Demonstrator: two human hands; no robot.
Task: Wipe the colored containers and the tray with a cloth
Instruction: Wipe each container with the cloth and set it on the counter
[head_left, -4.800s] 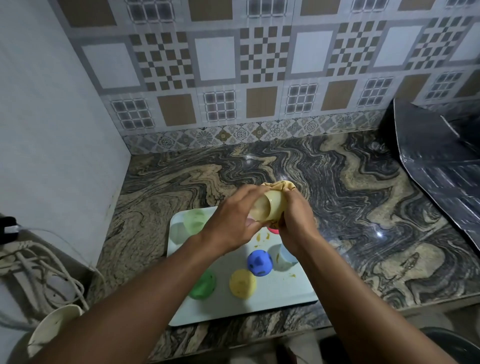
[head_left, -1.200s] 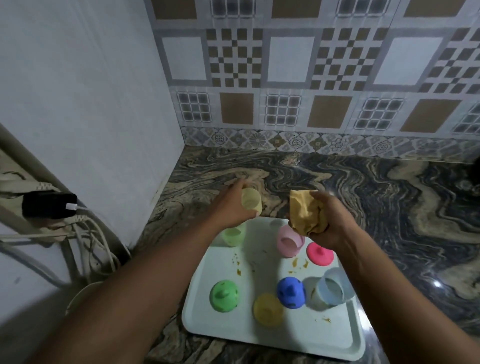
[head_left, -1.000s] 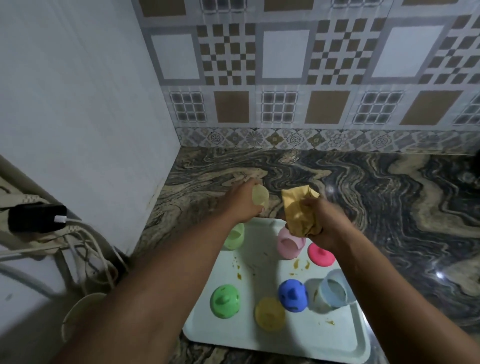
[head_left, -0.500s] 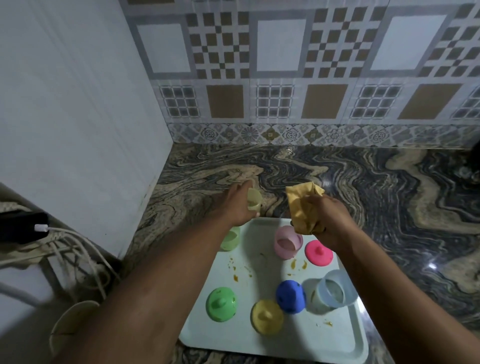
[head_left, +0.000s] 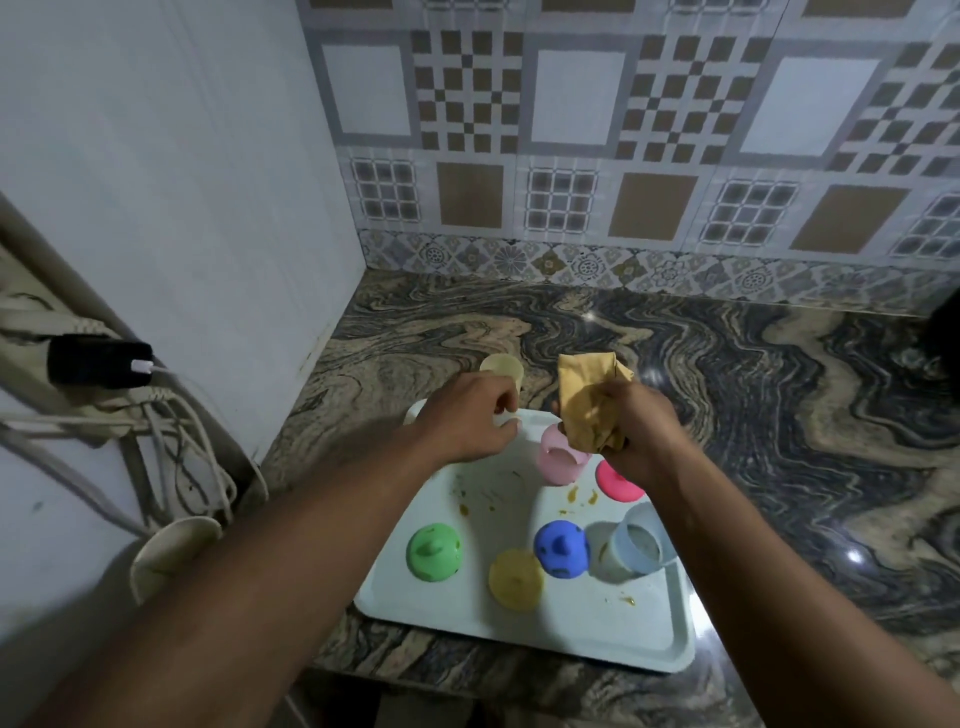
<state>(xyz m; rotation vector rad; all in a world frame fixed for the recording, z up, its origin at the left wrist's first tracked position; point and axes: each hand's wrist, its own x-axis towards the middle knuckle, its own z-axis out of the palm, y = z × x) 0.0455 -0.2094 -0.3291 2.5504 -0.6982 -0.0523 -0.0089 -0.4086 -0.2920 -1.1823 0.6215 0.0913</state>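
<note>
A white tray with brownish smears lies at the counter's front edge. On it are a pink container, a pale blue container and pink, blue, yellow and green lids. A pale yellow container stands upright on the counter just beyond the tray. My left hand hovers over the tray's far left corner, fingers loosely curled, apart from that container; it hides the pale green container. My right hand grips a crumpled yellow cloth above the pink container.
A white wall closes the counter's left side. Beyond the counter's left end hang a black plug and tangled cables, with a pale bowl below. Tiled backsplash stands behind. A dark object sits at the right edge.
My left hand carried the pale yellow container from above the tray to the counter behind it, let go and drew back over the tray corner. The right hand kept the cloth.
</note>
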